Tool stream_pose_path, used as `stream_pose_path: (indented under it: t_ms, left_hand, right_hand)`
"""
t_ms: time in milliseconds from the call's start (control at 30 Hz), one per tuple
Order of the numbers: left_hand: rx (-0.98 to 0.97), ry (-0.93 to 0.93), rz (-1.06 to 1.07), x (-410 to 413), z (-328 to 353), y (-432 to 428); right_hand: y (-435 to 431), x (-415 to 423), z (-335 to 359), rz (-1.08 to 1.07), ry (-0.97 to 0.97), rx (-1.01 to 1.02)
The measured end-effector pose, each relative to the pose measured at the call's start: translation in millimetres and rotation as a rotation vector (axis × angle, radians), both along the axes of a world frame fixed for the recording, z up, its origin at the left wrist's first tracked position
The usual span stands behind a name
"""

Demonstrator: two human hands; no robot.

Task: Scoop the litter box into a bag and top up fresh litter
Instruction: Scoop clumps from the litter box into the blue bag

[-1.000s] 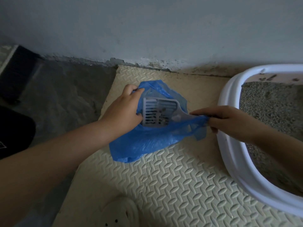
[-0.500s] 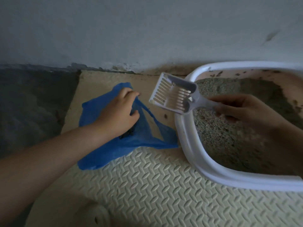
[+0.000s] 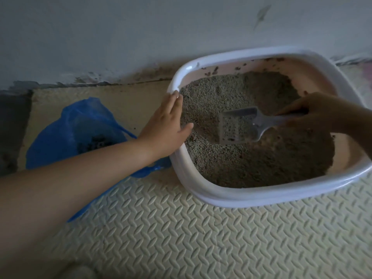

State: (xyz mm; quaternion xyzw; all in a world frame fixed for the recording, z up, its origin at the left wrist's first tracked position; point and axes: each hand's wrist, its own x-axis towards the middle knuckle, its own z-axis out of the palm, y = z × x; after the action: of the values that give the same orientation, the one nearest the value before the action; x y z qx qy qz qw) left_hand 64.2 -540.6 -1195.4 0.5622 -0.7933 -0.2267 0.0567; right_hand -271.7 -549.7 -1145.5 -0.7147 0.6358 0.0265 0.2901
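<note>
Left hand point(image 3: 163, 128) lies flat; right hand point(image 3: 319, 115) clenched.

The handle end of the scoop point(image 3: 239, 127) is being covered by the curled fingers of the right hand point(image 3: 314, 115), which is being smeared by motion blur, so the exact grip is not being shown. The right forearm is being cut off by the right edge, as is the near-right corner of the litter box point(image 3: 241, 196). Part of the box's left rim is being hidden under the left hand point(image 3: 165, 129). The lower side of the blue bag point(image 3: 60, 137) is being masked by the left forearm, and the dark clumps inside are being left too dim to identify. A pale rounded object point(image 3: 80, 271) is being clipped by the bottom edge.
</note>
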Motion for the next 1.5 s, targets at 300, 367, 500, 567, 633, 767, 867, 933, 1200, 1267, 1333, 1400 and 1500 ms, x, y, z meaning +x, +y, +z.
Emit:
stream_pose_path:
  t_ms: [300,367,500,567,633,767,867,933,1200,1267,1333,1400,1500]
  left_hand:
    - [-0.069,0.188,0.121,-11.9,-19.1,-1.6]
    - [-0.073,0.201,0.127,-11.7,-20.4,-2.2]
    - [-0.093,0.209,0.119,-11.5,-22.7,-1.6]
    - [-0.108,0.2,0.113,-10.9,-23.1,-2.2]
    - [-0.111,0.196,0.109,-11.3,-23.2,-2.0]
    - [-0.109,0.189,0.115,-11.1,-23.2,-2.2]
    - [-0.097,0.182,0.119,-11.4,-21.0,-1.3]
    - [-0.084,0.17,0.128,-11.7,-19.5,-1.1]
    - [-0.071,0.151,0.126,-12.7,-18.4,-1.2]
    - [-0.071,0.137,0.125,-12.9,-17.8,-1.2]
    - [-0.063,0.129,0.123,-13.1,-17.0,-1.4]
    - [-0.056,0.123,0.119,-12.9,-16.2,-1.2]
    - [-0.048,0.111,0.112,-12.5,-14.8,-1.0]
  right_hand:
    - [-23.7,36.5,-15.1,0.206,0.101,0.099]
    - [-28.2,54.4,-22.1,0.219,0.061,0.101]
    - [-26.8,78.5,-52.5,0.249,-0.014,0.079]
    - [-22.6,76.2,-66.3,0.204,-0.051,0.084]
    - [-13.9,69.8,-79.1,0.141,-0.137,0.098]
    - [12.1,65.0,-98.5,-0.031,-0.387,0.151]
    - [22.6,65.0,-99.7,-0.115,-0.459,0.179]
    - [23.3,59.9,-98.8,-0.19,-0.492,0.166]
    - [39.9,31.3,-71.9,-0.478,-0.775,0.168]
    - [44.4,23.5,-66.7,-0.47,-0.729,0.109]
    - [48.5,18.9,-62.2,-0.489,-0.762,0.1]
    - [53.0,18.7,-58.5,-0.53,-0.794,0.079]
    - [60.6,21.4,-54.5,-0.519,-0.792,0.049]
